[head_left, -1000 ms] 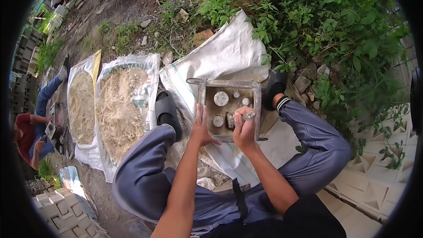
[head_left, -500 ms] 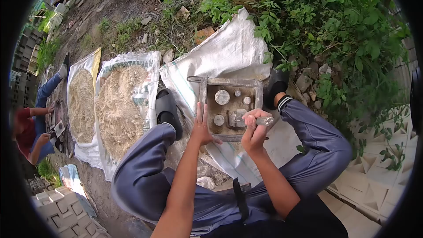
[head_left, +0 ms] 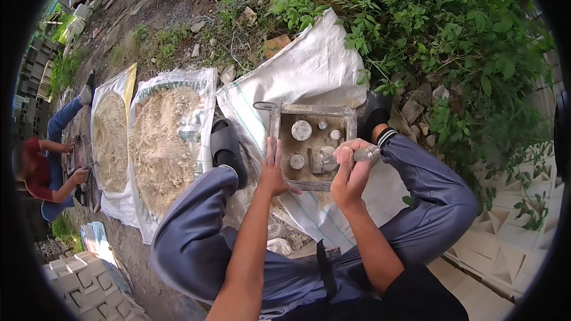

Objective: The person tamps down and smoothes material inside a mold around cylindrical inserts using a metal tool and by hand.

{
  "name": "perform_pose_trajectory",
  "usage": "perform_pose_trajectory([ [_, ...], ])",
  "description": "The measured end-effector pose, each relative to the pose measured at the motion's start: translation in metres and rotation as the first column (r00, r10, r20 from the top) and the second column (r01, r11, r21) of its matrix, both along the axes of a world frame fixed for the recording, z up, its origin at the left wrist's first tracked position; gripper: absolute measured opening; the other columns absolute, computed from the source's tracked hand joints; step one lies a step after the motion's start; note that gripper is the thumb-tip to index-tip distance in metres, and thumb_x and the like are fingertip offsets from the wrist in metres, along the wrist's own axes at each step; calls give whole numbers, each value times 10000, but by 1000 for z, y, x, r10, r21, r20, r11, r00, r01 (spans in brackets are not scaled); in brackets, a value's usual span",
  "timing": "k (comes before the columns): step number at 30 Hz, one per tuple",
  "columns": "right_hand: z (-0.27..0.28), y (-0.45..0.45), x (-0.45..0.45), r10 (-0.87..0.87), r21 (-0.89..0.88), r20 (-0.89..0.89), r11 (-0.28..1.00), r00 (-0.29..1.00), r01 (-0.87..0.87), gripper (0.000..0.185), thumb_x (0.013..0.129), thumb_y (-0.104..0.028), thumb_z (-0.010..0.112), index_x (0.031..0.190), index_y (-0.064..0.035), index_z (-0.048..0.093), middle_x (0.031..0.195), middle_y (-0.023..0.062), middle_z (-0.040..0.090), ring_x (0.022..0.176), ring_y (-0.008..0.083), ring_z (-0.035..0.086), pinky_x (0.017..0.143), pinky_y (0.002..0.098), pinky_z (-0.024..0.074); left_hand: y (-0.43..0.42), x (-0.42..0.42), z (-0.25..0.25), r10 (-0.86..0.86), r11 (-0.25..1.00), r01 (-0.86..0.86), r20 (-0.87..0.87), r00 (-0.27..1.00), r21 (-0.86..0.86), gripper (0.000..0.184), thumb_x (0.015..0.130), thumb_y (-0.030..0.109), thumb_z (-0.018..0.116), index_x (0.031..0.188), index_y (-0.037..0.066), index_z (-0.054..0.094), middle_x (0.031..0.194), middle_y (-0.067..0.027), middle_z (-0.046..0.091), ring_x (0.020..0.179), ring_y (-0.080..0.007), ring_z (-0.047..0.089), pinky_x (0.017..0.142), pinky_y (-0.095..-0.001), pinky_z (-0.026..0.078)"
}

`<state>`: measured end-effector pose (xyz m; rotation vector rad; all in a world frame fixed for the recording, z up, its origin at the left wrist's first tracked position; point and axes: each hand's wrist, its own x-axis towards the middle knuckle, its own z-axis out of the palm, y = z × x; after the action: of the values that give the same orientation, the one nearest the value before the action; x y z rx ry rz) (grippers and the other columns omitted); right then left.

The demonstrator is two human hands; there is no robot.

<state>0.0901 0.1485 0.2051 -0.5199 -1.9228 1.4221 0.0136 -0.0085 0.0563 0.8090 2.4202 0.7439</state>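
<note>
A square mould frame (head_left: 315, 110) lies on a white woven sack, with several round pegs such as the large one (head_left: 301, 131) standing inside it. My left hand (head_left: 273, 175) rests against the frame's near left corner, fingers stretched out along its left side and thumb by the near edge. In my right hand (head_left: 351, 178) is a paintbrush (head_left: 366, 153), caked in grey, its thick handle pointing right. The brush's broad head is inside the mould, low and right of the middle, beside a small round peg (head_left: 297, 161). My fingers partly hide the mould's right side.
Left of my foot, two sacks hold heaps of pale sandy powder (head_left: 163, 137) (head_left: 111, 142). Another person (head_left: 44, 166) sits working at far left. Patterned blocks (head_left: 89, 285) stand at lower left and more (head_left: 505, 249) at lower right. Green plants (head_left: 440, 30) grow behind the white sack (head_left: 309, 71).
My right hand and the brush have shifted slightly right, and the brush head has turned a little inside the mould. My left hand stays put. The other person's arm has moved.
</note>
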Motion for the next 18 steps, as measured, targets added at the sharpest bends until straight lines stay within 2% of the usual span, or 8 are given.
perform_pose_trajectory([
  [2,-24,-1,6,13,45,-51,999,999,-11,133,1000,-110,451,914,-11,433,830,77,485,736,151,489,707,311,443,0,0,5,-2,1000,2,37,999,-2,1678,267,459,947,1513,61,-103,1576,-200,-128,1468,-360,45,1171,-437,236],
  [4,-30,1,-4,49,91,135,994,990,-62,137,1009,-116,433,914,-18,422,820,73,475,729,136,471,718,294,445,1,3,8,-4,1000,4,30,1000,-10,1672,270,458,947,1514,59,-97,1576,-202,-125,1469,-357,45,1172,-433,236],
  [5,-31,5,-4,80,46,153,995,985,-88,127,1009,-114,428,924,-21,415,820,73,476,732,131,468,731,288,441,1,-1,6,2,999,-1,29,1000,-33,1667,272,456,947,1515,57,-91,1576,-203,-122,1469,-355,44,1172,-429,237],
  [8,-7,-2,0,10,124,59,992,998,-17,104,1001,-99,435,935,-20,416,837,81,499,751,134,487,724,292,438,2,-1,9,-8,998,9,20,1000,-55,1665,276,459,946,1515,56,-91,1576,-205,-122,1469,-357,45,1172,-422,238],
  [11,-34,-6,8,27,186,119,981,993,-49,120,1005,-105,428,920,-20,415,825,78,495,748,135,484,724,292,435,-2,3,11,-5,999,7,44,999,-49,1664,281,467,943,1513,52,-95,1575,-210,-119,1469,-355,46,1172,-419,238],
  [14,-35,1,-7,42,283,114,956,993,-73,138,1009,-110,422,905,-20,413,813,74,491,746,137,482,724,293,432,5,-6,16,-6,999,7,25,1000,-53,1659,284,464,943,1513,50,-92,1574,-214,-116,1468,-358,58,1168,-426,244],
  [16,-17,0,-3,12,25,83,1000,996,-14,101,973,-70,499,936,4,441,871,121,508,746,219,505,693,338,430,3,-2,13,-5,996,9,44,999,-92,1657,284,459,944,1513,49,-89,1574,-215,-115,1466,-361,69,1166,-431,250],
  [18,-28,-4,7,-6,70,37,998,999,4,113,977,-82,498,925,3,444,864,114,505,744,213,503,692,333,432,2,0,11,-1,999,1,7,1000,-50,1664,278,455,947,1514,53,-93,1574,-213,-118,1461,-372,88,1162,-436,256],
])
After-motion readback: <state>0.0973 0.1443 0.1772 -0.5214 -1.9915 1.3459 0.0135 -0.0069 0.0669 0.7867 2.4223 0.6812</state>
